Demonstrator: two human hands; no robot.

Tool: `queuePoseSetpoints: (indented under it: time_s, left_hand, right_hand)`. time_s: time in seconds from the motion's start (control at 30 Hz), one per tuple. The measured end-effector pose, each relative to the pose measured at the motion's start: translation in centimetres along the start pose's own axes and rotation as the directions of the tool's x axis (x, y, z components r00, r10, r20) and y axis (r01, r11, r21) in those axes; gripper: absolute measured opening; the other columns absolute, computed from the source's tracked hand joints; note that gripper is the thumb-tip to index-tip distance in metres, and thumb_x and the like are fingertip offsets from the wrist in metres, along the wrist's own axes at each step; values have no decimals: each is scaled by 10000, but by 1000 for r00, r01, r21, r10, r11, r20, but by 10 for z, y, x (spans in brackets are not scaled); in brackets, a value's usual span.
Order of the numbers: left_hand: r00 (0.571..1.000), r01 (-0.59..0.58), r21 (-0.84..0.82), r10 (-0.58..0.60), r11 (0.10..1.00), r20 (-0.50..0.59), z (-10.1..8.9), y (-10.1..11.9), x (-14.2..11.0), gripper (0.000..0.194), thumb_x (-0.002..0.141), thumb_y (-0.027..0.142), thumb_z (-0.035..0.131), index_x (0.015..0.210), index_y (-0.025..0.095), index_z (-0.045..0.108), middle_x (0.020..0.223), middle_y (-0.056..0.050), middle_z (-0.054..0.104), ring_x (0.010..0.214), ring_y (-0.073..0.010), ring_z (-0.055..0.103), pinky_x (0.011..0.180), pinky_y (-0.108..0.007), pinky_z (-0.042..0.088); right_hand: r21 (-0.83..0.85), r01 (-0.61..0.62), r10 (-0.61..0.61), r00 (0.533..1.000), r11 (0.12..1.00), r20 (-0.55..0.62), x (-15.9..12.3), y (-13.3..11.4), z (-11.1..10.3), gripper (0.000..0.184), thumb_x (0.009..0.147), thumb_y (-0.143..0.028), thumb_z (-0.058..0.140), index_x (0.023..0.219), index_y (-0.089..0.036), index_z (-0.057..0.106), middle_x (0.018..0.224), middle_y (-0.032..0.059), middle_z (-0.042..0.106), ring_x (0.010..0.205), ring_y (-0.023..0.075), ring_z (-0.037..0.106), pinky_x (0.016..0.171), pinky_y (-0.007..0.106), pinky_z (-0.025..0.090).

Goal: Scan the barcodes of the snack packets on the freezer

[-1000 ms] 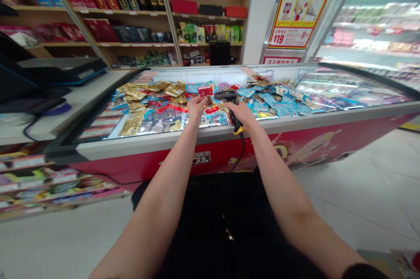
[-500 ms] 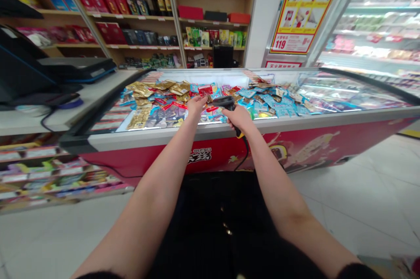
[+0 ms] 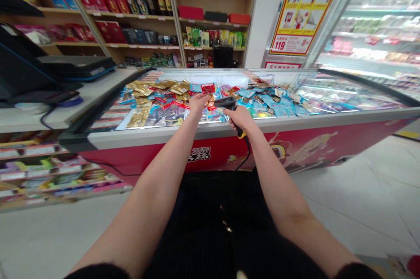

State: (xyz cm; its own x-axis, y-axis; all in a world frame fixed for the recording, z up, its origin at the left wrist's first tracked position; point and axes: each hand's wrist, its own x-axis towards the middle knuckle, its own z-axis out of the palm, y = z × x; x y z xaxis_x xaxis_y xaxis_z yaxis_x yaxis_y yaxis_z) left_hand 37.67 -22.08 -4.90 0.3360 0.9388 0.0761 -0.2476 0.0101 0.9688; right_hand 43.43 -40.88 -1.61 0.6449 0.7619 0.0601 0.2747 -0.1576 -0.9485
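In my right hand (image 3: 241,118) is a black barcode scanner (image 3: 226,102) with a yellow-trimmed handle base. My fingers wrap its grip, its head points left toward my other hand, and a black cord hangs below. My left hand (image 3: 197,105) is just left of the scanner head, over the chest freezer. Its fingers are closed at the edge of a small red packet (image 3: 208,88); the hand hides the exact hold. Beneath both hands lie gold wrapped packets (image 3: 141,113) and blue wrapped packets (image 3: 282,106) in the freezer.
The chest freezer (image 3: 157,135) has a grey rim and red front. At left a counter (image 3: 88,97) carries a black flat device (image 3: 78,67). Behind are wooden shelves (image 3: 147,16) with boxes and bottles. A lit display fridge (image 3: 377,43) is at right.
My view swung slightly left, then steadied. The scanner head came closer to my left hand and tilted. The red packet shifted a little up and right with my left fingers.
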Motion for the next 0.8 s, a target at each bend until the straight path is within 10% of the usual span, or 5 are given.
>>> queuePoseSetpoints:
  time_s: [0.57, 0.8]
  left_hand:
    - [999, -22, 19, 21, 1000, 36, 0, -2, 4, 201, 598, 190, 728, 780, 175, 644, 741, 4, 665, 732, -143, 645, 750, -290, 535]
    - [995, -68, 347, 88, 936, -41, -17, -3, 22, 114, 635, 228, 708, 670, 184, 608, 642, 8, 618, 759, -182, 650, 707, -268, 511]
  right_hand:
    - [-7, -45, 45, 999, 999, 11, 1, 1, -5, 368, 851, -304, 726, 566, -210, 514, 438, 22, 541, 326, 132, 478, 299, 238, 388]
    - [-12, -82, 83, 996, 997, 42, 5, 1, -8, 299, 905, -312, 652, 661, -194, 526, 518, 4, 552, 383, 119, 489, 352, 232, 410]
